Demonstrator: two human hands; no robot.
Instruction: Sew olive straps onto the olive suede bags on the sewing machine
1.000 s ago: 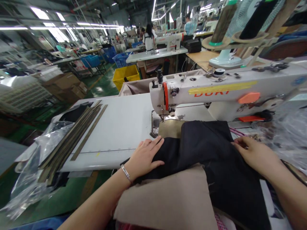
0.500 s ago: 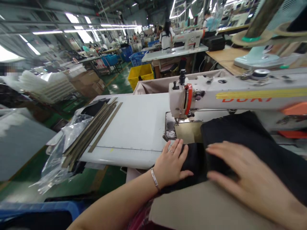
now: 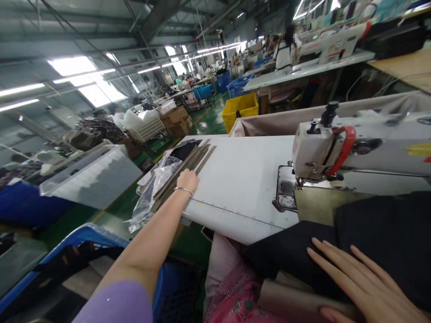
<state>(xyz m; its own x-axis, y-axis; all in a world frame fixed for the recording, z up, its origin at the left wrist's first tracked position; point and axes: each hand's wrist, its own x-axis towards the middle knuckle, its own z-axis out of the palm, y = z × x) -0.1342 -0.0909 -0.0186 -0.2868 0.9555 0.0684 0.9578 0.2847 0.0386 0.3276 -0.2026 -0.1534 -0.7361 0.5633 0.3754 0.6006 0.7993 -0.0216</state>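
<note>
My left hand [image 3: 187, 180] reaches out to the far left of the white sewing table, its fingers curled down over a single narrow olive-brown strip [image 3: 206, 160]. The fingertips are hidden beneath the hand. Right beside it lies a pile of similar strips [image 3: 171, 178]. My right hand [image 3: 367, 280] lies flat with fingers apart on black fabric [image 3: 380, 224]. An olive-tan piece [image 3: 314, 202] joins that fabric and reaches under the needle area of the sewing machine [image 3: 313, 150]. Brownish material [image 3: 296, 300] hangs over my lap.
Clear plastic wrap [image 3: 158, 179] lies under and beside the strips. A blue crate [image 3: 84, 233] with fabric pieces stands at lower left. Behind the table [image 3: 249, 166] are a yellow bin [image 3: 239, 110] and a pinkish cloth-lined edge [image 3: 269, 124]. A person [image 3: 283, 54] sits farther back.
My left hand has left the black fabric and moved left to the strips. My right hand stays on the fabric, now lying flatter. The view has swung left.
</note>
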